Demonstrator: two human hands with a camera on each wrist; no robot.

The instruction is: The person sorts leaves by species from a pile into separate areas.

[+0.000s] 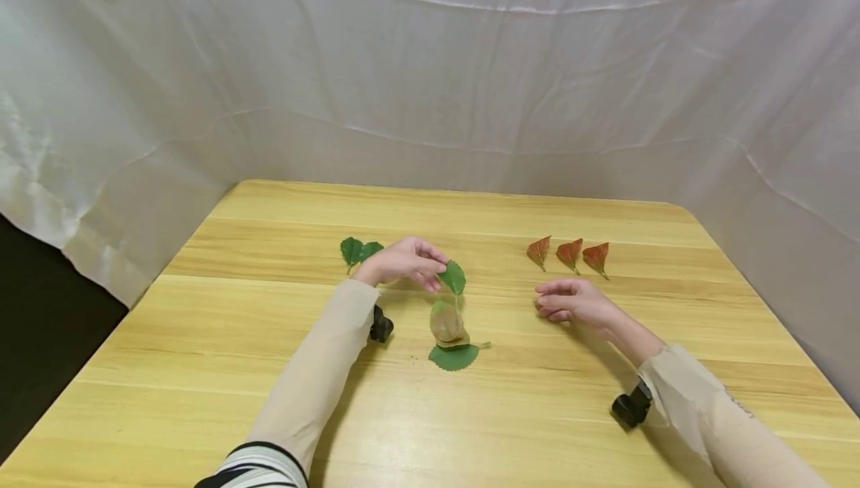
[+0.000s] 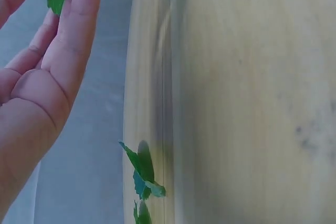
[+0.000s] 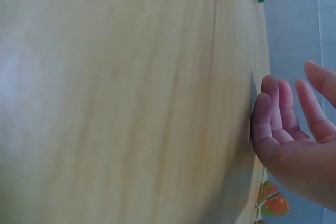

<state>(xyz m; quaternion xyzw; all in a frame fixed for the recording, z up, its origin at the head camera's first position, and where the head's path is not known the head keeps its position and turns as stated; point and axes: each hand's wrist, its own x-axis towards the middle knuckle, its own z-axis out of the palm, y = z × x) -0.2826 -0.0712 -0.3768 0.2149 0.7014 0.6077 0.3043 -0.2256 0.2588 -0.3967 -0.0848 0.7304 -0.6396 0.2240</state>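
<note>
My left hand (image 1: 408, 260) is raised over the middle of the table and pinches a green leaf (image 1: 453, 277) with toothed edges. That leaf shows at the top of the left wrist view, between thumb and fingers. Below it on the table lies another green leaf (image 1: 454, 357), its stem pointing right. A pale, see-through brownish leaf shape (image 1: 448, 324) overlaps its upper edge, blurred. My right hand (image 1: 581, 301) rests low at the table, fingers loosely bent with nothing in them. In the right wrist view its fingertips (image 3: 262, 106) are right at the tabletop.
Three red leaves (image 1: 569, 253) lie in a row beyond my right hand. Green leaves (image 1: 351, 249) lie behind my left wrist, partly covered by it. A pale curtain (image 1: 470, 85) hangs around the wooden table (image 1: 537, 413). Each wrist carries a small black camera (image 1: 381, 325).
</note>
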